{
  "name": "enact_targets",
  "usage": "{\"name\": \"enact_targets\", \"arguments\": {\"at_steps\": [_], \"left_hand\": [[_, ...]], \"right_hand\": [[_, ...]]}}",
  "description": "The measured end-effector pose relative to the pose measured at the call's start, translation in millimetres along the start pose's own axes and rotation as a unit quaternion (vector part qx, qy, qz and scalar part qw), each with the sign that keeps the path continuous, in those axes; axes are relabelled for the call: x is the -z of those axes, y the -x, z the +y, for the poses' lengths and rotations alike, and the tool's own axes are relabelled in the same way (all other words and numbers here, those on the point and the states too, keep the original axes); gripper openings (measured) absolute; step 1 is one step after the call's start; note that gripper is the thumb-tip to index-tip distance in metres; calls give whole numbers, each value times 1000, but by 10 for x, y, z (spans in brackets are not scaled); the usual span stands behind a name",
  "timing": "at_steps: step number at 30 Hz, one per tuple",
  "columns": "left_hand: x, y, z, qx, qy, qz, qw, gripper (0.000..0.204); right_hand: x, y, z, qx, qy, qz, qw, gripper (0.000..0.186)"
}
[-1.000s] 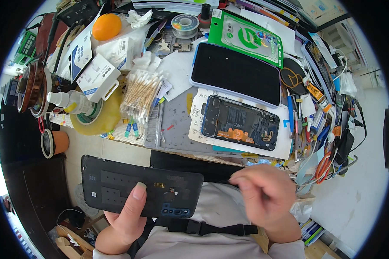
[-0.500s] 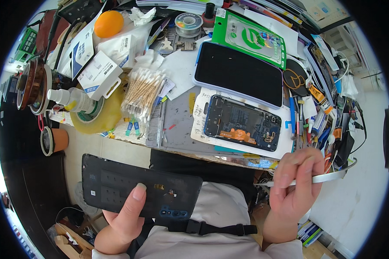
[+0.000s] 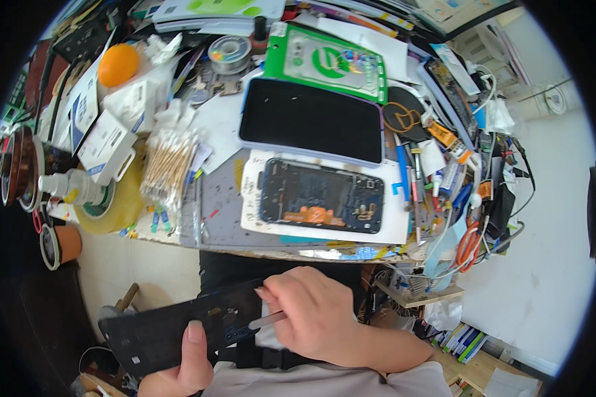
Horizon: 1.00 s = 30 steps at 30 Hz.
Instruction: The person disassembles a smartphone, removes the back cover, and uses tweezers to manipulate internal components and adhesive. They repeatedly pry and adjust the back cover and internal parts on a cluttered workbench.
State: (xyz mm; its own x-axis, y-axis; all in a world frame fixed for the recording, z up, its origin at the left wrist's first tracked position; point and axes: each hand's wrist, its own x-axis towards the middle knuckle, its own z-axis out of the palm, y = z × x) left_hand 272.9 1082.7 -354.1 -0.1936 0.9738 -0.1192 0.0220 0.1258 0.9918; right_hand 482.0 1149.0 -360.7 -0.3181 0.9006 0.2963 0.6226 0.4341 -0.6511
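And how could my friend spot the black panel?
Find the cluttered desk, then look below its front edge for the person's left hand. Its thumb rests on the black panel. Unlike the big phone on the desk, it is hand-held, with a small white square near one corner.

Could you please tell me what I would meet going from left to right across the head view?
Flowerpot → black panel → right hand → blue tool → orange-handled tool.
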Motion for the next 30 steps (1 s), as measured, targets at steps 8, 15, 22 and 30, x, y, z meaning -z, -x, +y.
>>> {"name": "enact_targets", "arguments": {"at_steps": [8, 15, 22, 30], "left_hand": [[7, 45, -164, 15, 33, 27, 999, 41], [-125, -166, 37, 34, 56, 93, 994, 40], [-266, -277, 268, 85, 77, -11, 993, 38], [-161, -234, 531, 123, -90, -88, 984, 38]], "right_hand": [[70, 29, 97, 27, 15, -6, 1000, 20], [330, 60, 211, -21, -110, 2, 994, 21], [362, -3, 141, -83, -273, -83, 955, 38], [355, -101, 79, -97, -255, -31, 962, 20]]}}
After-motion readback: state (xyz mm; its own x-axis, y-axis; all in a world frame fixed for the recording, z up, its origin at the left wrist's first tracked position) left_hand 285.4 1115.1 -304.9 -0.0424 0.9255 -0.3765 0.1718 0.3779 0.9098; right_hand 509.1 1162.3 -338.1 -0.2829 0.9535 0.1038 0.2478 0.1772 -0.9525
